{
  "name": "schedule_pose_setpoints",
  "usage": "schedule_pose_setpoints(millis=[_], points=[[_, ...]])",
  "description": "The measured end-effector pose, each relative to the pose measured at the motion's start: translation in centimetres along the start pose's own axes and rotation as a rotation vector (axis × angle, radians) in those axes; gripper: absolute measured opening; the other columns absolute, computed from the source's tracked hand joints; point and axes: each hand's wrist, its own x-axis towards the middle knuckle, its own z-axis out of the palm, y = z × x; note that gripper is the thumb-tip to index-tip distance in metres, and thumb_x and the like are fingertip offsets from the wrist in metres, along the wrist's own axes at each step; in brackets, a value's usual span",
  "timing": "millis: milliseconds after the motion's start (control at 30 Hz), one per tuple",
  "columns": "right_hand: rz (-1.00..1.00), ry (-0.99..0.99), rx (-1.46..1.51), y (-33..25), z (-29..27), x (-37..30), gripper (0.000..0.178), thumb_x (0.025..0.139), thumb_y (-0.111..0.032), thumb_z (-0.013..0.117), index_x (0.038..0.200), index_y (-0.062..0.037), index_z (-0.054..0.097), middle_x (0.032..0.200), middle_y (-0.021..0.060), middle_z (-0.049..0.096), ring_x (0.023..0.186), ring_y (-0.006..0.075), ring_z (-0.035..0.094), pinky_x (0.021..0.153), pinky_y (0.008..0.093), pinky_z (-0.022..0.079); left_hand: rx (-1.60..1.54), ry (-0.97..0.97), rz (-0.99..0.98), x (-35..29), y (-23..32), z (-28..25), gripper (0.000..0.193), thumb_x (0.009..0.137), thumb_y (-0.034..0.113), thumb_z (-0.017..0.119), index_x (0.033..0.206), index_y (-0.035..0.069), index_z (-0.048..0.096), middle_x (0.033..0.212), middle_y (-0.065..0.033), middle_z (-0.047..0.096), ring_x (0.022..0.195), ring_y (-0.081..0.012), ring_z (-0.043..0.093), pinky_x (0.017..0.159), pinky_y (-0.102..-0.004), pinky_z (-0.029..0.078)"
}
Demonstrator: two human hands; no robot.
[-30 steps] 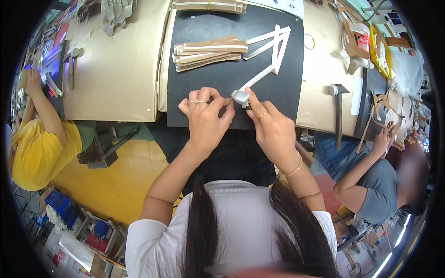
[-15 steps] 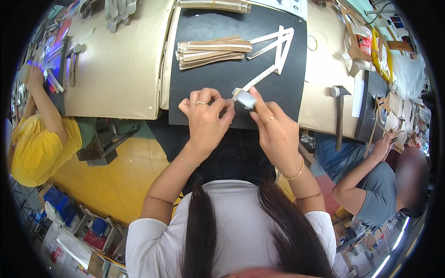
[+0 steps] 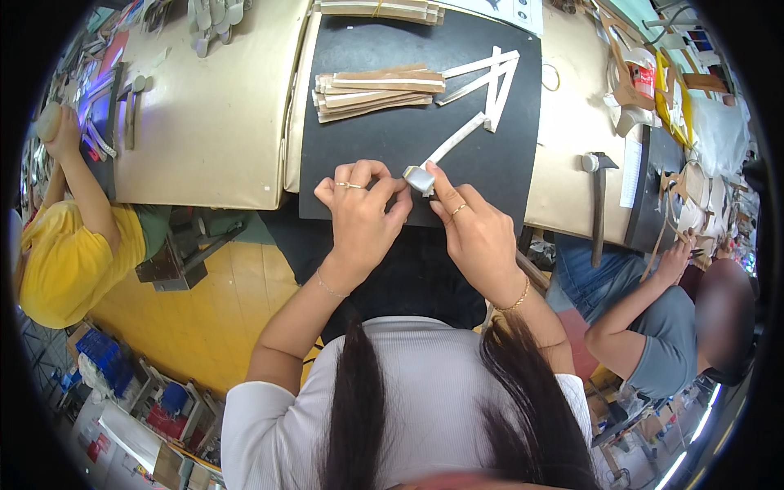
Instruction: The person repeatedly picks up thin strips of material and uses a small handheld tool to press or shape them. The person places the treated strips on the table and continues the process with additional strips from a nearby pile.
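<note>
My left hand (image 3: pixel 364 204) has its thumb and forefinger pinched together over the black work mat (image 3: pixel 359 147), at the near end of a narrow white strip (image 3: pixel 459 137). What sits between the fingertips is mostly hidden. In my right hand (image 3: pixel 478 227) is a small silver-grey block with a rounded shape and a yellowish edge (image 3: pixel 419 179); its exact kind is unclear. The block lies over the strip's near end, just beside my left fingertips. From there the strip runs up to the right, with several zigzag folded lengths (image 3: pixel 504 82) beyond it.
A stack of brown and white strips (image 3: pixel 380 88) lies on the mat, with another bundle (image 3: pixel 384 10) behind. To the right, a hammer (image 3: pixel 599 196) overhangs the table edge. Co-workers sit at both sides, one in a yellow shirt (image 3: pixel 73 269), one in grey (image 3: pixel 665 351).
My right hand has shifted slightly left and nearer, bringing the silver-grey block closer to my left fingertips. My left hand stays nearly in place.
</note>
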Motion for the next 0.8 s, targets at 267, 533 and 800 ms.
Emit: schedule_pose_setpoints(millis=[267, 533, 800], points=[[-0.056, 0.061, 0.08, 0.0, 0.5, -0.2, 0.056, 0.092, -0.013, 0.073, 0.147, -0.0171, 0.06, 0.083, 0.0051, 0.063, 0.063, 0.0233, 0.065, 0.053, 0.0378, 0.051, -0.036, -0.001, -0.044, -0.3, -0.1, -1.2, 0.014, 0.074, 0.01, 0.085, 0.084, 0.011, 0.075, 0.1, 0.0011, 0.063, 0.099, -0.0181, 0.057, 0.092, -0.0384, 0.029], [0.112, 0.356, 0.25, 2.3, -3.2, -0.1, 0.048, 0.093, 0.002, 0.069, 0.14, -0.0019, 0.061, 0.115, 0.0178, 0.07, 0.096, 0.0319, 0.072, 0.079, 0.0368, 0.056, -0.128, -0.018, 0.043, 1.1, 0.6, -0.7, 0.02, 0.079, 0.012, 0.084, 0.096, 0.008, 0.073, 0.102, -0.0023, 0.067, 0.097, -0.021, 0.06, 0.094, -0.0366, 0.033], [0.025, 0.49, 0.344, 2.7, -3.7, 1.4, 0.045, 0.093, 0.004, 0.068, 0.137, -0.0009, 0.062, 0.117, 0.0167, 0.066, 0.094, 0.0319, 0.069, 0.079, 0.0366, 0.056, -0.077, -0.091, 0.039, 2.9, 1.7, 1.1, 0.028, 0.081, 0.019, 0.086, 0.103, 0.007, 0.072, 0.105, -0.0045, 0.064, 0.099, -0.0234, 0.057, 0.092, -0.0384, 0.035]])
